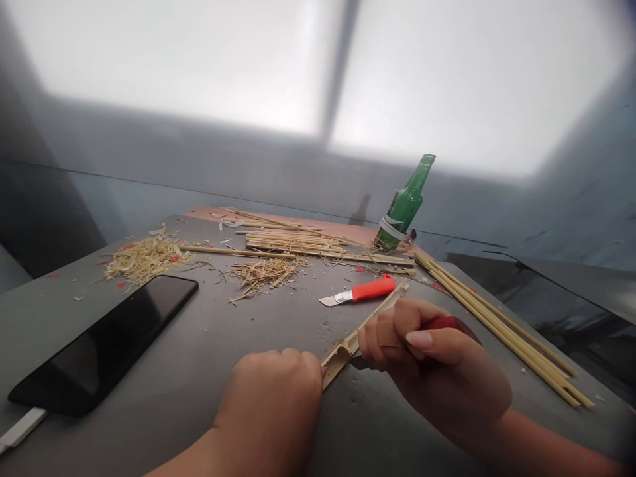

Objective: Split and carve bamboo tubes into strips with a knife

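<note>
- From where I stand, taking the hands as the middle of the dial and twelve as straight ahead of the person, a split, hollow bamboo strip [338,361] slants over the grey table [209,371], its far end toward one o'clock.
- The left hand [273,397] is clenched in a fist around the strip's near end, at seven o'clock.
- The right hand [427,351], at three, is closed around a bladed tool [361,362]; a dark blade pokes out by the strip's edge and a bit of red shows above the thumb. Whether the blade bites in, I can't tell.
- A red-handled cutter [372,289] lies loose near one o'clock, beside the strip's far part, blade pointing left.
- A black phone [109,344] lies at nine to ten, a white plug [24,427] at its near end.
- One heap of shavings [146,260] sits at ten, a smaller pile [268,273] at eleven.
- Thin sticks [293,240] lie in a bunch toward eleven to twelve.
- At one, beyond the cutter, a green bottle [403,212] with a pale band [392,227] stands at the far side.
- Long rods [497,324] slant down the table's right side, around two to three.
</note>
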{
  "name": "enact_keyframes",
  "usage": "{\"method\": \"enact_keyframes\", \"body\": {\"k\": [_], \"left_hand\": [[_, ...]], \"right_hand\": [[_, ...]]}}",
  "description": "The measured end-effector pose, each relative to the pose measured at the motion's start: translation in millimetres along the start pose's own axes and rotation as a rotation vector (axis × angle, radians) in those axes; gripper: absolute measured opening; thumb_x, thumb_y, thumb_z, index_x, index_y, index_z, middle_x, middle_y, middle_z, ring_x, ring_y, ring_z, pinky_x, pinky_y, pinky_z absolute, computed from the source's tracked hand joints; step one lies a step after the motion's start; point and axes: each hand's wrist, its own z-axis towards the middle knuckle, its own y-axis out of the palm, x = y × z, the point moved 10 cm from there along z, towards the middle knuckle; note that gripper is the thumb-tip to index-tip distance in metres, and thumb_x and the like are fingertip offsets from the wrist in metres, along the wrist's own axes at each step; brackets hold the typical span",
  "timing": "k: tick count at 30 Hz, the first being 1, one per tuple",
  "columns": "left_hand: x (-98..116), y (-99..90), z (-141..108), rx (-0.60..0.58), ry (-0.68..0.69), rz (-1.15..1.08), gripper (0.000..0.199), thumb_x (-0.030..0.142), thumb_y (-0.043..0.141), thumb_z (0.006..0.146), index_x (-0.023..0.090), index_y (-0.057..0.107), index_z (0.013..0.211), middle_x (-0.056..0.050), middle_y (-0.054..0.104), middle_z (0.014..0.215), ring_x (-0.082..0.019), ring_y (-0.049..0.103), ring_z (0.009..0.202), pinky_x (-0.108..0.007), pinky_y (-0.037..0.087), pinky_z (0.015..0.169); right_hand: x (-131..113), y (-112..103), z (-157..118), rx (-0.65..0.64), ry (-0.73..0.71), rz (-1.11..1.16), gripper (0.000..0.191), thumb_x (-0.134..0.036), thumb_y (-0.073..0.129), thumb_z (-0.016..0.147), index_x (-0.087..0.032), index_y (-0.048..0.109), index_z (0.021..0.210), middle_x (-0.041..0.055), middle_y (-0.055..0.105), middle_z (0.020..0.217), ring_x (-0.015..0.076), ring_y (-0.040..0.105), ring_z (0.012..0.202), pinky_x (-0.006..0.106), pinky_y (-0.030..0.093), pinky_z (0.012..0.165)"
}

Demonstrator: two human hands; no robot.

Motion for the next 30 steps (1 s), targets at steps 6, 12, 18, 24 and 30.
{"method": "enact_keyframes", "body": {"k": [6, 12, 18, 24, 30], "left_hand": [[-1, 1.3, -1, -0.021, -0.012, 0.014, 0.031, 0.004, 0.042, 0.09, 0.017, 0.069, 0.095, -0.013, 0.076, 0.093, -0.033, 0.075, 0.086, -0.04, 0.058, 0.07], [1, -1.6, -1, -0.003, -0.008, 0.008, 0.032, 0.001, 0.042, 0.087, 0.017, 0.069, 0.094, -0.013, 0.076, 0.092, -0.034, 0.075, 0.086, -0.041, 0.057, 0.07], [1, -1.6, -1, -0.008, -0.006, -0.008, 0.033, 0.001, 0.04, 0.087, 0.016, 0.069, 0.095, -0.015, 0.076, 0.093, -0.035, 0.075, 0.087, -0.042, 0.057, 0.07], [1, -0.8, -1, -0.025, -0.008, -0.014, 0.034, 0.001, 0.039, 0.088, 0.016, 0.068, 0.095, -0.014, 0.076, 0.095, -0.035, 0.074, 0.089, -0.046, 0.057, 0.072], [2, -3.0, -2, -0.027, -0.006, -0.015, 0.034, -0.001, 0.039, 0.087, 0.016, 0.068, 0.095, -0.014, 0.076, 0.096, -0.035, 0.074, 0.09, -0.045, 0.057, 0.072]], "right_hand": [[6, 1, 0, -0.013, 0.022, -0.002, 0.027, -0.021, 0.06, 0.067, -0.024, 0.04, 0.05, -0.0062, 0.033, 0.041, 0.0142, 0.031, 0.045, 0.031, 0.03, 0.05], [10, 4, -1, -0.013, 0.03, -0.023, 0.026, -0.021, 0.06, 0.066, -0.023, 0.039, 0.05, -0.0064, 0.035, 0.042, 0.0135, 0.031, 0.046, 0.031, 0.029, 0.05], [11, 4, -1, -0.012, 0.041, -0.063, 0.026, -0.021, 0.059, 0.066, -0.024, 0.038, 0.051, -0.0064, 0.036, 0.043, 0.0133, 0.031, 0.046, 0.031, 0.028, 0.051], [10, 6, 0, -0.027, 0.028, -0.066, 0.027, -0.022, 0.06, 0.067, -0.024, 0.038, 0.051, -0.0068, 0.035, 0.044, 0.0128, 0.03, 0.046, 0.031, 0.027, 0.049], [5, 12, -5, -0.046, -0.014, -0.179, 0.026, -0.021, 0.059, 0.07, -0.023, 0.041, 0.052, -0.0062, 0.036, 0.047, 0.0125, 0.031, 0.048, 0.029, 0.026, 0.048]]}}
